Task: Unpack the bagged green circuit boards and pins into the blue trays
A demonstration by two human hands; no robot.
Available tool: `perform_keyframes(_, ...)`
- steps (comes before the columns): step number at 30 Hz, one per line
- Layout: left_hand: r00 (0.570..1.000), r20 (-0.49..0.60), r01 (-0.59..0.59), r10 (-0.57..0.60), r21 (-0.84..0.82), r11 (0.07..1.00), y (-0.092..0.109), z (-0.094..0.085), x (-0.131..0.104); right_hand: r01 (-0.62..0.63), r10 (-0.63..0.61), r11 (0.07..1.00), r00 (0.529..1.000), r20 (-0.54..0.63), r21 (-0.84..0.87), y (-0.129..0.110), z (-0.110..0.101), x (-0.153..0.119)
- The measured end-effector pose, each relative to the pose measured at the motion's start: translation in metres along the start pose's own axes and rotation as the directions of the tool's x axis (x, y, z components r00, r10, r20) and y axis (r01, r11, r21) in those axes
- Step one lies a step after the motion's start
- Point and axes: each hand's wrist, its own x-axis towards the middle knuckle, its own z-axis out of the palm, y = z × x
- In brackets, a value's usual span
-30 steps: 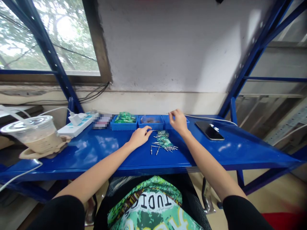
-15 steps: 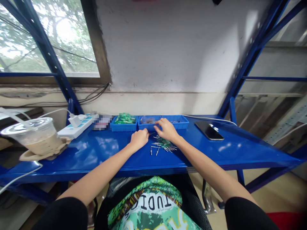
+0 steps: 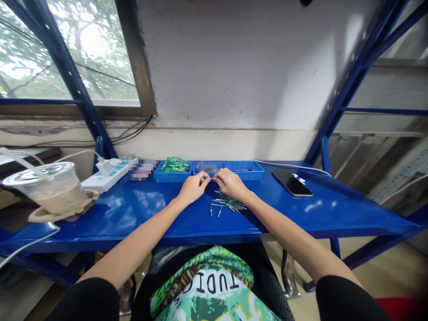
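My left hand (image 3: 193, 187) is closed in a pinch on a thin metal pin, which looks like a blind rivet; little of it shows between the fingers. Almost touching it, my right hand (image 3: 231, 183) pinches at the pin's other end, and whatever its fingertips hold is too small to make out. Below my right hand lies a heap of blind rivets (image 3: 238, 206) on a green plastic bag (image 3: 230, 201), partly hidden by the wrist. A few loose rivets (image 3: 219, 211) lie at the heap's left front.
Behind my hands stands a row of blue bins: one with green packets (image 3: 174, 165), a middle one with a clear bag (image 3: 206, 166), and a right one (image 3: 250, 173) with small metal pieces. A phone (image 3: 292, 183) lies right; a power strip (image 3: 109, 175) and drink cup (image 3: 50, 189) stand left.
My two hands have come together at the fingertips. The left has lifted slightly and the right has closed from a looser, spread pose. The rivets on the table have not moved.
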Motion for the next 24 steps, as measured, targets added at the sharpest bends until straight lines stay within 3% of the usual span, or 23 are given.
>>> perform_keyframes(5, 0.998, -0.063, 0.022, -0.021, 0.012, 1.000, 0.002, -0.004, 0.000, -0.017, 0.018, 1.000, 0.999, -0.051, 0.021, -0.005, -0.003, -0.001)
perform_keyframes(8, 1.000, 0.029, 0.011, -0.009, -0.052, 0.999, 0.004, -0.002, 0.000, -0.021, 0.019, 1.000, 0.993, -0.119, -0.014, -0.006, -0.005, 0.001)
perform_keyframes(10, 0.992, 0.129, 0.007, 0.002, -0.063, 0.998, 0.005, 0.002, -0.001, -0.088, 0.075, 0.995, 0.976, -0.205, -0.053, 0.000, -0.008, 0.002)
perform_keyframes(12, 0.976, 0.214, -0.020, 0.025, -0.026, 0.999, 0.004, 0.007, -0.002, -0.227, 0.190, 0.970, 0.928, -0.321, -0.082, 0.013, -0.012, 0.002)
perform_keyframes(14, 0.963, 0.263, -0.070, 0.060, 0.032, 0.997, 0.003, 0.011, -0.004, -0.399, 0.327, 0.912, 0.844, -0.425, -0.090, 0.032, -0.017, -0.002)
perform_keyframes(16, 0.954, 0.288, -0.107, 0.080, 0.082, 0.991, 0.001, 0.013, -0.006, -0.535, 0.441, 0.839, 0.776, -0.451, -0.100, 0.051, -0.022, -0.009)
perform_keyframes(18, 0.952, 0.296, -0.115, 0.077, 0.113, 0.987, -0.001, 0.014, -0.006, -0.626, 0.535, 0.771, 0.738, -0.412, -0.120, 0.063, -0.024, -0.016)
perform_keyframes(21, 0.956, 0.286, -0.104, 0.060, 0.139, 0.985, -0.004, 0.015, -0.005, -0.618, 0.559, 0.776, 0.768, -0.313, -0.130, 0.061, -0.021, -0.017)
perform_keyframes(24, 0.976, 0.219, -0.053, 0.022, 0.140, 0.989, -0.010, 0.013, -0.002, -0.444, 0.425, 0.892, 0.887, -0.181, -0.081, 0.038, -0.014, -0.009)
